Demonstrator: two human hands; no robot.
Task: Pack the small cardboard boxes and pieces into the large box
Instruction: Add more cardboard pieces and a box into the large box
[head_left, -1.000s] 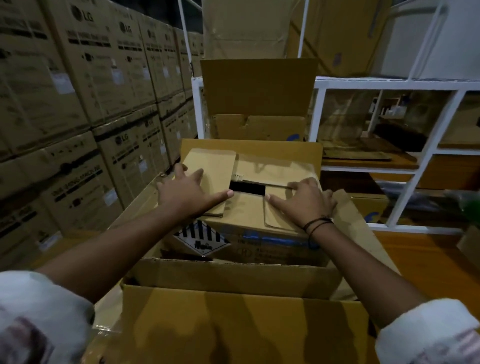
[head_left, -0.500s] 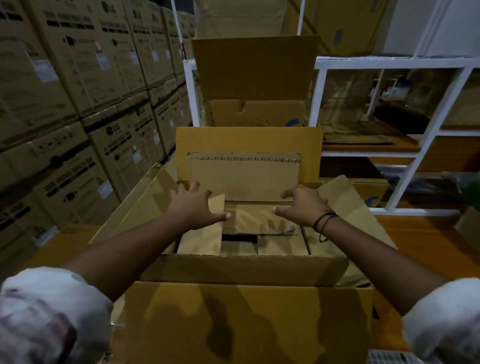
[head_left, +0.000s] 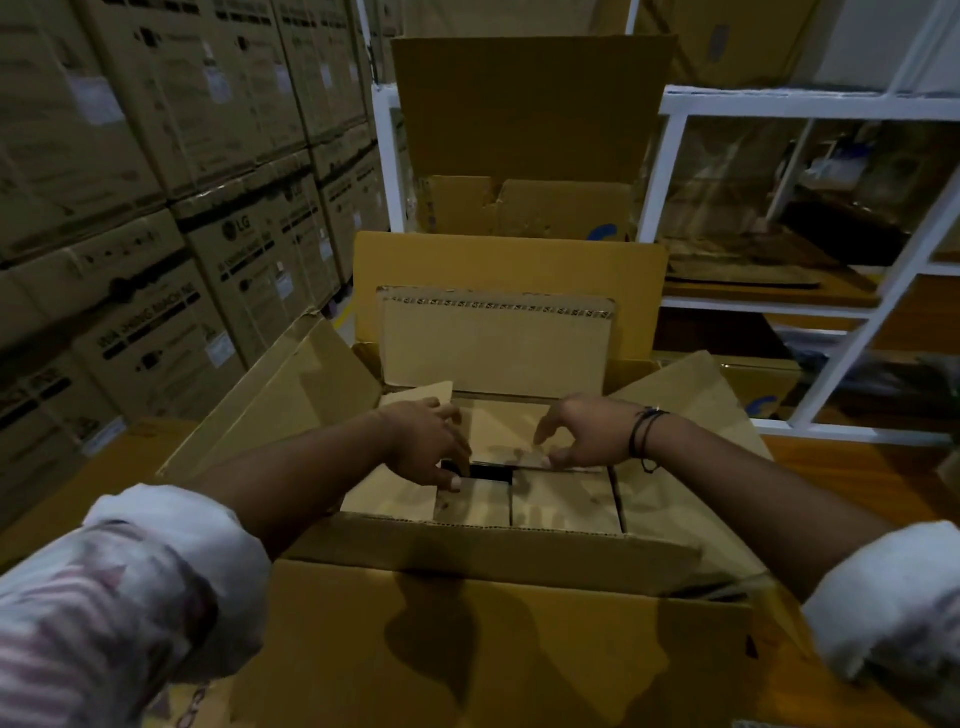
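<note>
Rolled pale sleeves (head_left: 156, 587), black cords (head_left: 643, 434) on right wrist.

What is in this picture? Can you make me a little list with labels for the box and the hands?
Place: storeroom, stacked printed boxes on the left, white shelf on the right
Large box: open, flaps out
Inside: flat cardboard pieces, a dark gap between them, upright piece at the back
Left hand: fingers touch a piece at the gap
Right hand: fingertips on a piece, grip unclear

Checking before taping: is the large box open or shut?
Open: large box flaps stand spread outward, leaving the cardboard pieces inside exposed.
</note>
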